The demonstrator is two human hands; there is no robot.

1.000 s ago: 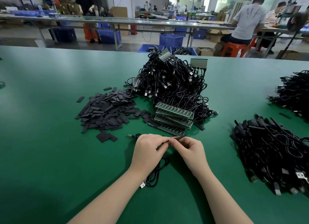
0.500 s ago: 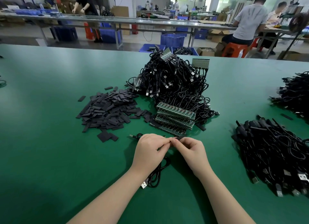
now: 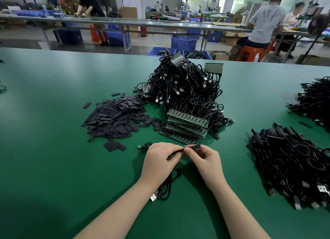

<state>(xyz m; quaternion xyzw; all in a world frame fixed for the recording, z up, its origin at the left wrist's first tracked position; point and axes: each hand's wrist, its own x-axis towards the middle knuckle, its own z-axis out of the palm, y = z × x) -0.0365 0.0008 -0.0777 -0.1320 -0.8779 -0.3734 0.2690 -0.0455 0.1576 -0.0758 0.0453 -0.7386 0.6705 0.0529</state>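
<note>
Sleeving a USB cable end
The USB cable loops on the green table under the left wrist. The left hand pinches its free end, and the right hand pinches a black sleeve at that tip. The next move is probably to slide it fully on. Spare sleeves lie beyond.

Nothing can be read; markings on the circuit boards at centre and the USB plug below are blurred.

The black sleeve now juts farther from the right hand, beside the left hand's cable.
</note>
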